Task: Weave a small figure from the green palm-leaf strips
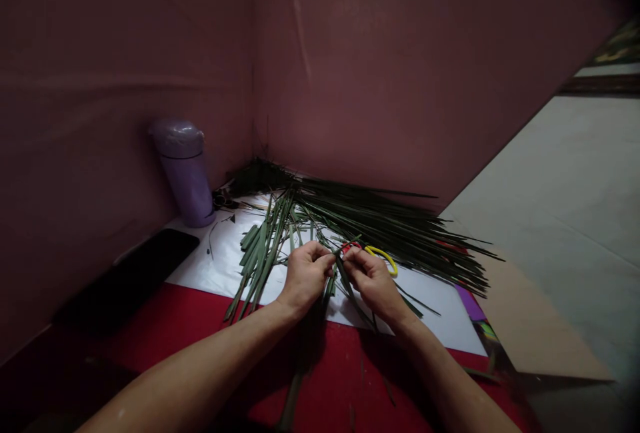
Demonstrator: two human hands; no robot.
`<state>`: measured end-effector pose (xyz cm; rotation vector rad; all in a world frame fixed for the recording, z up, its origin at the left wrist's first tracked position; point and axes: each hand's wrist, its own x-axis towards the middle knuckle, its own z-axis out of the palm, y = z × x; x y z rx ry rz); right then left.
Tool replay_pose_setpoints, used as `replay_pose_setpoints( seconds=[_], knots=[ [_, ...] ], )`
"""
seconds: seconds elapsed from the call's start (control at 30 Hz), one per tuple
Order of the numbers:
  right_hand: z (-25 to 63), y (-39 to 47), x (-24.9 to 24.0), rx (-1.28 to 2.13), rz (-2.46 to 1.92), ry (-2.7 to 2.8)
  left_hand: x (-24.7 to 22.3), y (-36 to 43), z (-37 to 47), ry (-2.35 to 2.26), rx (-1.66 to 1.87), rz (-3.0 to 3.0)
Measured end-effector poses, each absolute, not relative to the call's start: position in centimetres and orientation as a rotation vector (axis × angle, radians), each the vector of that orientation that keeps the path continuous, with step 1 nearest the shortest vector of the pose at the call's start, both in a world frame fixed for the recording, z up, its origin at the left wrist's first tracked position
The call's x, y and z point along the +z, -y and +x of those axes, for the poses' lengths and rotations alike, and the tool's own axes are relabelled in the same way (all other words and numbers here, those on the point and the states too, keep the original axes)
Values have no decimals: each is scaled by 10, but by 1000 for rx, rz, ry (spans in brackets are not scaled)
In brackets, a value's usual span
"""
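Observation:
My left hand (pixel 307 276) and my right hand (pixel 373 280) meet over the white sheet (pixel 425 296), fingertips almost touching. Each one pinches a narrow green leaf strip (pixel 345 280), whose ends hang below the fingers. Exactly how the strip is folded or crossed between the fingertips is too small to make out. Just behind my right hand show a yellow loop (pixel 390 261) and a red loop (pixel 350 246), which look like scissor handles. To the left of my left hand lie several cut leaf strips (pixel 260 253).
A large bundle of long dark green leaves (pixel 380 220) stretches along the wall. At the back left stands a purple tumbler (pixel 187 183), with a flat black object (pixel 135 276) in front of it. Red surface (pixel 240 353) shows nearest me; brown board (pixel 535 326) lies right.

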<state>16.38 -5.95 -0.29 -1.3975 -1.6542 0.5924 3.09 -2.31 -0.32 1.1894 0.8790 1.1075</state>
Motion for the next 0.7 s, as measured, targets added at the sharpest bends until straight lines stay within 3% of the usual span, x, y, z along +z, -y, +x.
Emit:
replay_pose_setpoints(
  seconds=[0.53, 0.7],
  knots=[
    [164, 56, -8, 674, -1342, 1542, -10, 14, 30, -683, 856, 1028],
    [163, 59, -8, 467, -1386, 1480, -8, 14, 30, -715, 907, 1109]
  ],
)
